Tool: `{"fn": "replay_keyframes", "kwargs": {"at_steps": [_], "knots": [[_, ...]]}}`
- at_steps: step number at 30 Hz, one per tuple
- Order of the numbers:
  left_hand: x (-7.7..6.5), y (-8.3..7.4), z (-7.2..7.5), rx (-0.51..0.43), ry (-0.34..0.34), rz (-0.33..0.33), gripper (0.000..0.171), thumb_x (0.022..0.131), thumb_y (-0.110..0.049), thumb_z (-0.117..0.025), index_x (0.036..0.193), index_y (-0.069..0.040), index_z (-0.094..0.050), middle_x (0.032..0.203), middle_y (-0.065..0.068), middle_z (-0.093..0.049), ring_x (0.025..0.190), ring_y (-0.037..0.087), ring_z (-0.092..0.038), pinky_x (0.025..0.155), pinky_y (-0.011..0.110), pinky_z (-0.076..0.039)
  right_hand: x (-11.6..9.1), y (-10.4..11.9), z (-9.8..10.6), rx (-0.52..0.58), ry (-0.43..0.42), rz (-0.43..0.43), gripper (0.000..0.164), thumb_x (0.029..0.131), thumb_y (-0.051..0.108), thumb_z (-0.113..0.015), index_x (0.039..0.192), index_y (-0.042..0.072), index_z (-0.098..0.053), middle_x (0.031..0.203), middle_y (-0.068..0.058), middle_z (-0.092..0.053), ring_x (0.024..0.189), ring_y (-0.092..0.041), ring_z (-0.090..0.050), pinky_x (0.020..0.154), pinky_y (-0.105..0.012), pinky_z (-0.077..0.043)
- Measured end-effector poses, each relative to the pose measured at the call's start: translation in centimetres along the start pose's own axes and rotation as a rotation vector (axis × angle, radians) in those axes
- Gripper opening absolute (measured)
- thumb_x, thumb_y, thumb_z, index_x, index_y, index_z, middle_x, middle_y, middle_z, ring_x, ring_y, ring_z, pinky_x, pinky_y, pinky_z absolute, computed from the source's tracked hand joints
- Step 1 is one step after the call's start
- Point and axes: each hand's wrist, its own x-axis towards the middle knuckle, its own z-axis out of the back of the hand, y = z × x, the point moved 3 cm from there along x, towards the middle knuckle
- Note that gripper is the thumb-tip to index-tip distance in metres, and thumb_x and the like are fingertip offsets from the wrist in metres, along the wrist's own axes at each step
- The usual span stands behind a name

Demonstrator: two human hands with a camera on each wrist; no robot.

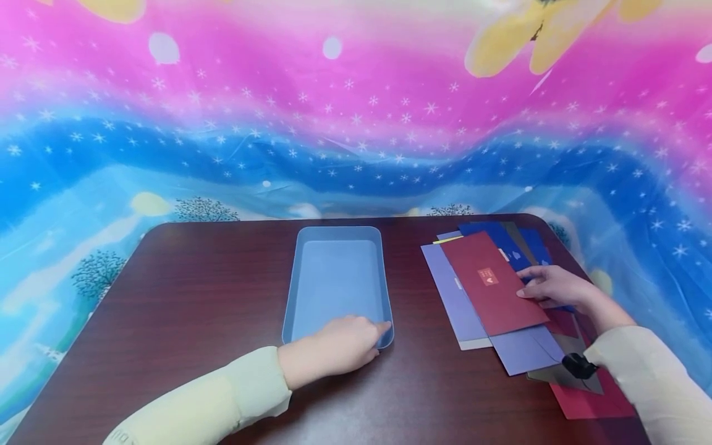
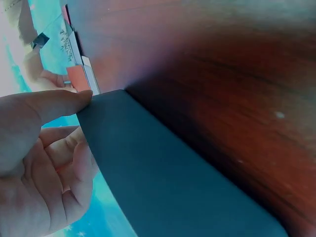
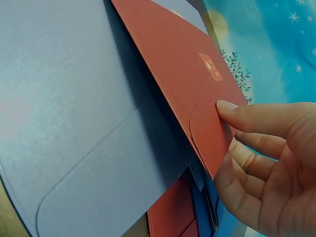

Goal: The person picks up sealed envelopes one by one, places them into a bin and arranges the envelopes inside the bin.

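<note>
A dark red envelope (image 1: 479, 281) with a small gold-printed label is pinched along its right edge by my right hand (image 1: 553, 287). In the right wrist view the thumb lies on the front of the red envelope (image 3: 182, 74), with the other fingers behind it, and it tilts up over a lavender envelope (image 3: 74, 123). A blue-grey rectangular tray (image 1: 339, 278) stands at the middle of the table. My left hand (image 1: 342, 346) grips its near right corner. The left wrist view shows the thumb on the tray's rim and the fingers curled under, beside the tray's wall (image 2: 163, 168).
Several other envelopes overlap under the red one: lavender (image 1: 525, 352), dark blue (image 1: 534, 244) and a bright red one (image 1: 592, 402) near the table's right edge. A dark brown table (image 1: 222, 290) carries everything. Behind it hangs a patterned pink and blue cloth (image 1: 334, 123).
</note>
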Motion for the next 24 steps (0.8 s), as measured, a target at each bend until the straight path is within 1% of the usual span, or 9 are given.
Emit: {"fn": "replay_keyframes", "kwargs": {"at_steps": [5,8,11,13,15,17,19,21,24], "knots": [[0.6,-0.4,0.2,-0.007,0.040,0.019,0.056,0.093,-0.018,-0.075,0.147,-0.016,-0.059,0.117,0.006,-0.073,0.103,0.021,-0.070,0.066,0.035,-0.058,0.1,0.0,-0.3,0.030,0.003,-0.003,0.070,0.100,0.019,-0.068,0.145,-0.022,-0.031,0.092,-0.006,-0.071,0.089,-0.024,-0.070,0.086,-0.048,-0.058],[0.6,-0.1,0.7,-0.052,0.058,0.021,0.060,0.092,-0.016,-0.077,0.149,-0.019,-0.057,0.094,0.001,-0.073,0.095,0.016,-0.068,0.059,0.028,-0.054,0.1,-0.1,-0.5,0.063,0.019,-0.014,0.071,0.101,0.017,-0.067,0.146,-0.021,-0.029,0.092,-0.006,-0.071,0.087,-0.023,-0.069,0.083,-0.044,-0.059],[0.5,0.8,1.7,-0.135,0.050,0.023,0.056,0.093,-0.014,-0.076,0.146,-0.018,-0.060,0.071,-0.003,-0.064,0.074,0.011,-0.062,0.052,0.024,-0.048,0.1,-0.1,-0.6,0.072,0.028,-0.009,0.071,0.101,0.017,-0.067,0.147,-0.020,-0.027,0.093,-0.007,-0.071,0.087,-0.023,-0.068,0.081,-0.041,-0.059],[0.2,1.9,2.8,-0.188,0.032,0.038,0.051,0.093,-0.014,-0.075,0.143,-0.015,-0.063,0.069,-0.006,-0.064,0.068,0.006,-0.058,0.055,0.023,-0.048,0.2,0.0,-0.5,0.071,0.028,0.002,0.072,0.102,0.018,-0.066,0.148,-0.020,-0.026,0.095,-0.008,-0.071,0.088,-0.023,-0.068,0.081,-0.041,-0.059],[-0.3,3.4,4.0,-0.238,0.007,0.075,0.046,0.094,-0.014,-0.075,0.139,-0.014,-0.066,0.076,-0.007,-0.069,0.065,0.005,-0.057,0.058,0.024,-0.049,0.2,0.2,-0.4,0.065,0.030,0.014,0.073,0.102,0.020,-0.065,0.150,-0.018,-0.025,0.098,-0.008,-0.072,0.091,-0.023,-0.069,0.084,-0.043,-0.059],[-0.9,4.9,5.1,-0.287,-0.016,0.130,0.044,0.094,-0.016,-0.076,0.137,-0.015,-0.067,0.087,-0.008,-0.072,0.068,0.004,-0.059,0.062,0.026,-0.050,0.3,0.3,-0.3,0.068,0.040,0.022,0.075,0.103,0.021,-0.064,0.152,-0.017,-0.022,0.101,-0.009,-0.073,0.092,-0.022,-0.068,0.086,-0.043,-0.058],[-1.7,6.5,5.9,-0.326,-0.047,0.183,0.043,0.094,-0.016,-0.077,0.135,-0.015,-0.068,0.092,-0.006,-0.073,0.065,0.007,-0.059,0.061,0.029,-0.050,0.3,0.3,-0.2,0.080,0.050,0.029,0.078,0.103,0.022,-0.064,0.153,-0.016,-0.019,0.105,-0.012,-0.074,0.094,-0.022,-0.069,0.088,-0.043,-0.058],[-2.5,8.3,6.4,-0.373,-0.082,0.223,0.041,0.094,-0.016,-0.076,0.134,-0.014,-0.068,0.094,-0.005,-0.072,0.062,0.009,-0.058,0.059,0.030,-0.049,0.3,0.3,0.0,0.099,0.060,0.048,0.078,0.104,0.023,-0.063,0.154,-0.016,-0.018,0.112,-0.016,-0.073,0.098,-0.022,-0.070,0.088,-0.042,-0.058],[-3.6,10.8,6.6,-0.429,-0.144,0.258,0.038,0.095,-0.016,-0.075,0.133,-0.011,-0.068,0.100,-0.001,-0.072,0.070,0.011,-0.060,0.063,0.031,-0.051,0.3,0.4,0.2,0.138,0.074,0.074,0.076,0.105,0.022,-0.061,0.155,-0.015,-0.018,0.123,-0.022,-0.070,0.104,-0.022,-0.071,0.089,-0.040,-0.058]]}}
